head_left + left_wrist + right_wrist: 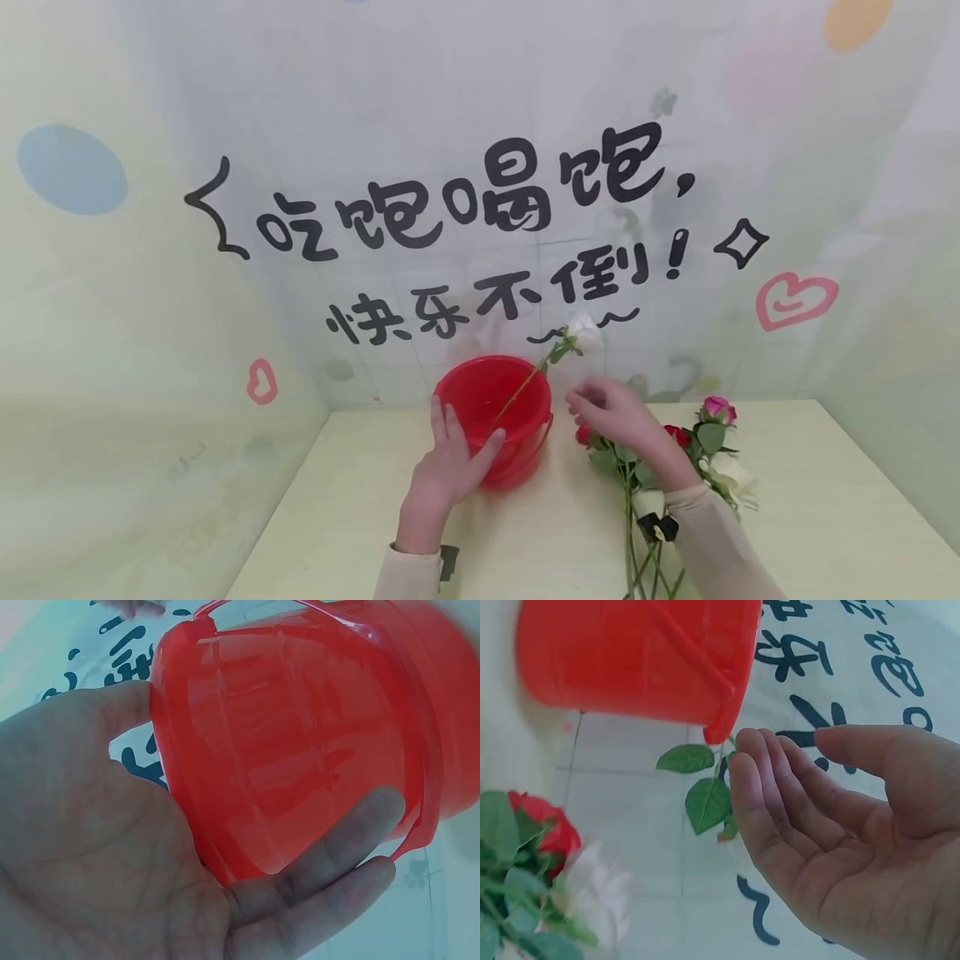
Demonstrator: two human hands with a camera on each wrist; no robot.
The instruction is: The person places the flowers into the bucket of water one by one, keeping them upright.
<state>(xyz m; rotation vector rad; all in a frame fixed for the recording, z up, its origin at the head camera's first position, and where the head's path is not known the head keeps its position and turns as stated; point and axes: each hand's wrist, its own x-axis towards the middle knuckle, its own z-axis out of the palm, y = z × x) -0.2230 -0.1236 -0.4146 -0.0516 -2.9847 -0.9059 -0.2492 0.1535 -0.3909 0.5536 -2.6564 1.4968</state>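
Note:
A red plastic bucket [491,387] stands on the table, with a white rose [584,333] leaning out over its right rim. The rose's stem slants down into the bucket. My left hand [442,467] rests against the bucket's near left side, fingers spread and thumb at the rim; fairly straight fingers lie along its wall [300,750] in the left wrist view. To the right of the bucket, apart from it, my right hand [611,408] holds nothing. Its fingers bend loosely in the right wrist view, near green leaves [707,802] below the bucket's rim.
Several cut flowers lie on the table [337,508] under and beside my right forearm: a pink rose [717,408], red roses [677,434] and pale ones [731,477]. A printed cloth wall [420,100] rises just behind the bucket.

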